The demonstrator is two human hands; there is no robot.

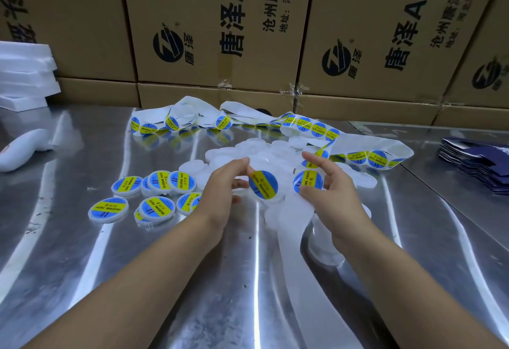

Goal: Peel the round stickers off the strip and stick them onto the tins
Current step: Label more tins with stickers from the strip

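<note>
My left hand (pixel 223 187) holds a white round tin (pixel 264 185) that carries a blue and yellow sticker on its lid. My right hand (pixel 330 186) pinches the sticker strip (pixel 292 224) at a blue and yellow round sticker (pixel 308 180). The strip's bare white backing runs down toward me between my forearms. Behind my hands lies a heap of unlabelled white tins (pixel 261 153). Several labelled tins (pixel 155 197) lie to the left on the metal table (pixel 137 279). The rest of the strip (pixel 316 128) loops across the back of the table.
Printed cardboard boxes (pixel 220 31) form a wall behind the table. White foam pieces (pixel 24 76) are stacked at the far left, with a white object (pixel 22 150) below them. A pile of dark blue flat cartons (pixel 479 164) lies at the right edge.
</note>
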